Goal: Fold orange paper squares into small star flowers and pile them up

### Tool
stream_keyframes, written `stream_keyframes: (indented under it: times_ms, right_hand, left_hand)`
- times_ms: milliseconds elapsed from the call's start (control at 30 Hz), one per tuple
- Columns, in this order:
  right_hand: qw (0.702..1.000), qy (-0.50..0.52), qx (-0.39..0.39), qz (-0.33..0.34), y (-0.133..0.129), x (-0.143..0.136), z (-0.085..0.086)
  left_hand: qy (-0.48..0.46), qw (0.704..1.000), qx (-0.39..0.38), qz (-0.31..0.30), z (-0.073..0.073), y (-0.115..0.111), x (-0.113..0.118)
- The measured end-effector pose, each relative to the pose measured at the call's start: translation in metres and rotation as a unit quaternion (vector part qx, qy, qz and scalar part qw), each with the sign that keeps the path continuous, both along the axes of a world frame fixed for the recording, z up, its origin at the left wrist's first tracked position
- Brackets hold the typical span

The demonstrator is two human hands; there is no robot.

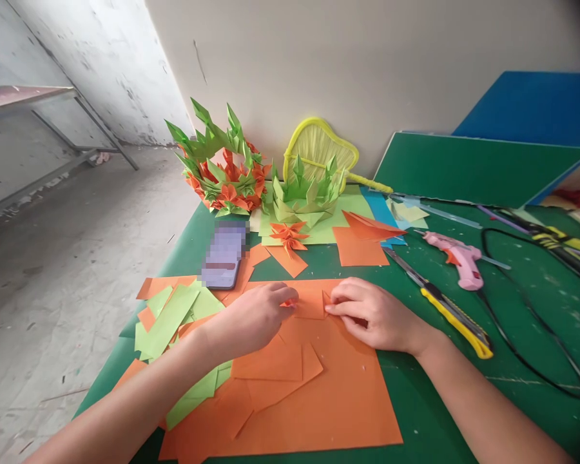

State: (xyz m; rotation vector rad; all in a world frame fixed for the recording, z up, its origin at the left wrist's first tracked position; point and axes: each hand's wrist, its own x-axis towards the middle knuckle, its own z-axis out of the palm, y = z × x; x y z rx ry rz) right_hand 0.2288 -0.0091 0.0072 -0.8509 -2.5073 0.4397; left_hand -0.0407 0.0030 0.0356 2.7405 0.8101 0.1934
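Observation:
A small orange paper square (310, 305) lies on a large orange sheet (348, 393), between my two hands. My left hand (263, 312) is closed at the square's left edge, its fingertips curled and partly hidden. At the opposite edge, the thumb and fingers of my right hand (365, 310) pinch the paper, where a narrow flap stands up. Nearer to me, several loose orange pieces (270, 364) overlap on the big sheet. Beyond my hands sits a folded orange paper flower (289, 237), with an orange square (360, 248) to its right.
Green paper pieces (171, 319) and a phone (222, 254) lie left. Behind stand an orange-green folded-paper ring (227, 174), a green paper crown (307, 196) and a yellow fan (319, 151). A utility knife (457, 322) and a corded pink glue gun (457, 258) lie right.

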Motion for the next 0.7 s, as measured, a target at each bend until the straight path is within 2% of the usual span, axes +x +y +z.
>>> stream_keyframes:
  times_ms: [100,200,333,400,500,600,700]
  right_hand:
    - [1.000,0.001,-0.001,-0.006,0.002,0.006,0.004]
    - [1.000,0.006,0.011,-0.028,0.002,0.007,0.005]
    - [0.993,0.076,0.051,-0.068,-0.002,-0.003,0.005]
    - [0.992,0.104,0.050,-0.059,-0.006,-0.012,0.004]
    - [0.997,0.067,-0.002,-0.029,-0.009,-0.022,0.001]
    - [0.998,0.007,-0.044,-0.043,-0.010,-0.027,0.001]
    - [0.997,-0.036,-0.042,-0.061,-0.010,-0.028,0.005]
  left_hand:
    - [-0.021,1.000,-0.003,0.015,-0.003,-0.004,-0.003]
    - [-0.023,1.000,-0.005,0.000,-0.009,-0.002,-0.006]
    - [-0.030,1.000,0.000,-0.001,-0.016,0.002,-0.007]
    - [-0.038,0.999,0.011,-0.001,-0.018,0.002,-0.006]
    - [-0.047,0.999,0.015,0.001,-0.021,0.003,-0.003]
    - [-0.056,0.998,-0.003,0.012,-0.022,0.003,-0.001]
    - [-0.069,0.997,-0.010,0.021,-0.023,0.003,0.000]
